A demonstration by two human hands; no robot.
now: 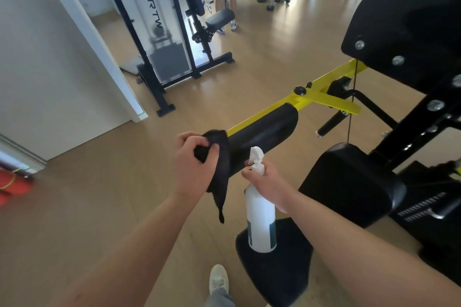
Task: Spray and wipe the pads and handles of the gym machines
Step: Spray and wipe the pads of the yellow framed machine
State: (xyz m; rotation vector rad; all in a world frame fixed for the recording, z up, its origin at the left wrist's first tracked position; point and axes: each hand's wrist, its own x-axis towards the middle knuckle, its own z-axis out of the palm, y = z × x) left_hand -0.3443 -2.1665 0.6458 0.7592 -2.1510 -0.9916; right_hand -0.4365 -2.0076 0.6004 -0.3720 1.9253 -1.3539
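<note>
My left hand grips a black cloth against the near end of a black roller pad on a yellow arm. The cloth's tail hangs down below my hand. Just right of it, my right hand holds a white spray bottle by its neck, nozzle pointing left toward the cloth. A black seat pad lies to the right of the bottle, and a small black handle sticks out beyond the roller.
The machine's black frame and back pad fill the right side. Another machine stands at the back left beside a white wall. A person's legs show far back. My shoe is on the wooden floor.
</note>
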